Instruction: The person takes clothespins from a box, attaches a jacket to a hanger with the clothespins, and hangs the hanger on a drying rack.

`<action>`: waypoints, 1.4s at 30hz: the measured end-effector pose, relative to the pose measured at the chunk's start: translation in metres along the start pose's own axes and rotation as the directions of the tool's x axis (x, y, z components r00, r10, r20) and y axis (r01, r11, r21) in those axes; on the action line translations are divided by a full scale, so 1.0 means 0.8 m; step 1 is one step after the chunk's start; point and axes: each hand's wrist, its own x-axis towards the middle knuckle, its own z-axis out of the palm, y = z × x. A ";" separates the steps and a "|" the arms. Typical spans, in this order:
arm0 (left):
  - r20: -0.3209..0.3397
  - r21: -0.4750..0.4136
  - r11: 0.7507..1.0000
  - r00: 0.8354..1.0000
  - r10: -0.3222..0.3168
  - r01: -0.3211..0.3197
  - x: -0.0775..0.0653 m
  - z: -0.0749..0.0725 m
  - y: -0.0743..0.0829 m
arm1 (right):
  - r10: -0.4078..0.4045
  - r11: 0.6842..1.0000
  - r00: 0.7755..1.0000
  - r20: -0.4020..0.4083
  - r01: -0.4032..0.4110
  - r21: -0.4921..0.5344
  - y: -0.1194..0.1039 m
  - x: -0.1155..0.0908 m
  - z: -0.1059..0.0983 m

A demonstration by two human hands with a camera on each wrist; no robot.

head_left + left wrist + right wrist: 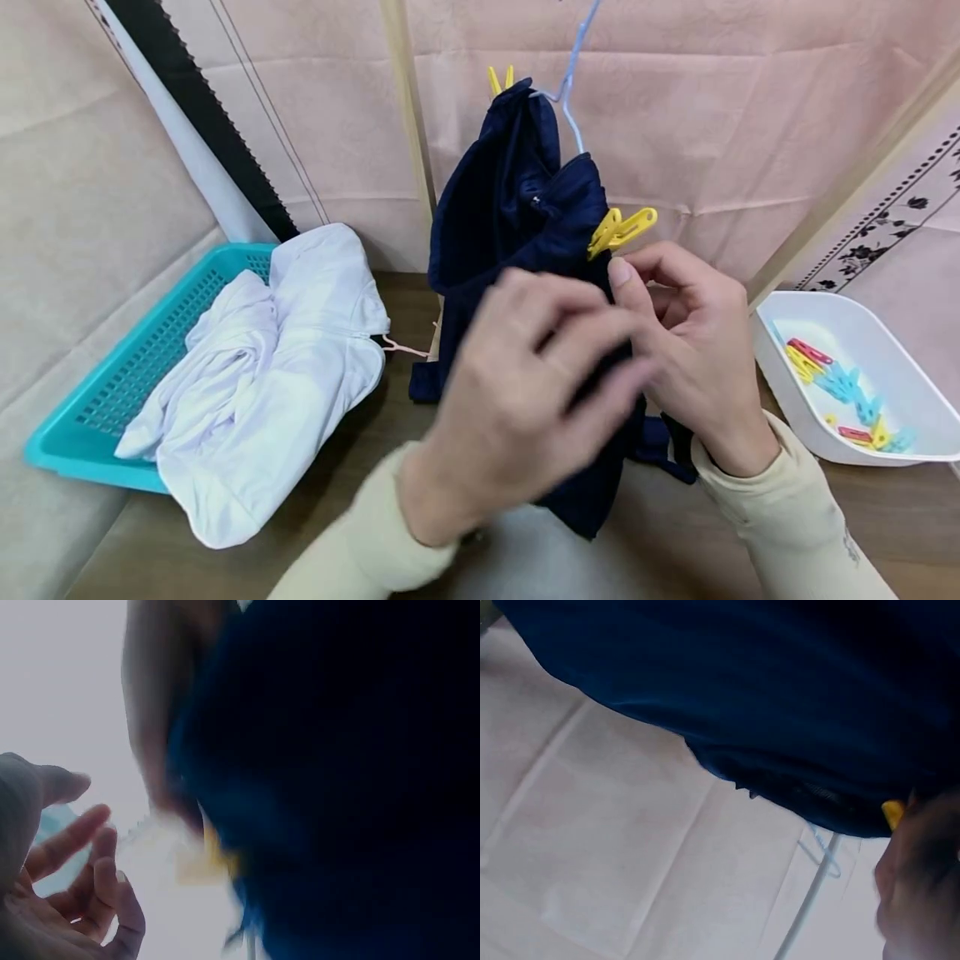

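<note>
A dark navy garment (517, 217) hangs from a light blue hanger (567, 79), its top edge folded open. One yellow clothespin (618, 232) is clipped at its right upper edge. A second yellow clothespin (495, 82) shows at the far left corner. Just below the nearer clothespin, my right hand (697, 350) pinches the garment's edge between thumb and curled fingers. My left hand (517, 392), blurred, is in front of the garment with loosely bent fingers; the left wrist view shows nothing in its fingers (94, 889). The garment's middle is hidden behind it.
At the left, a teal basket (82, 417) bears a white garment (300, 333) with a pink hanger (405, 346) sticking out. A white tub (911, 358) at the right holds several yellow, blue and red clothespins. Pale cloth walls and wooden poles (411, 108) stand behind.
</note>
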 end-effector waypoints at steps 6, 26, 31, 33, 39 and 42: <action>0.073 0.001 0.986 0.983 -0.168 0.169 -0.019 0.026 0.011 | -0.045 0.994 0.989 0.142 0.031 0.101 0.017 -0.007 -0.009; -0.014 -0.040 0.952 0.953 -0.304 0.303 -0.029 -0.019 0.008 | 0.321 0.824 0.744 -0.586 -0.524 -0.215 0.176 0.030 -0.150; 0.064 0.038 0.893 0.891 -0.450 0.449 -0.017 -0.063 0.009 | 0.503 0.712 0.700 -0.506 -0.668 -0.216 0.207 0.035 -0.169; 0.082 0.090 0.863 0.860 -0.504 0.497 -0.014 -0.080 0.005 | 0.538 0.698 0.707 -0.458 -0.679 -0.229 0.217 0.036 -0.173; 0.062 0.177 0.809 0.814 -0.578 0.561 -0.023 -0.118 -0.031 | 0.445 0.747 0.790 -0.421 -0.588 -0.312 0.237 0.031 -0.170; 0.006 0.221 0.762 0.781 -0.625 0.609 -0.030 -0.129 -0.058 | 0.427 0.697 0.785 -0.449 -0.602 -0.389 0.226 0.028 -0.162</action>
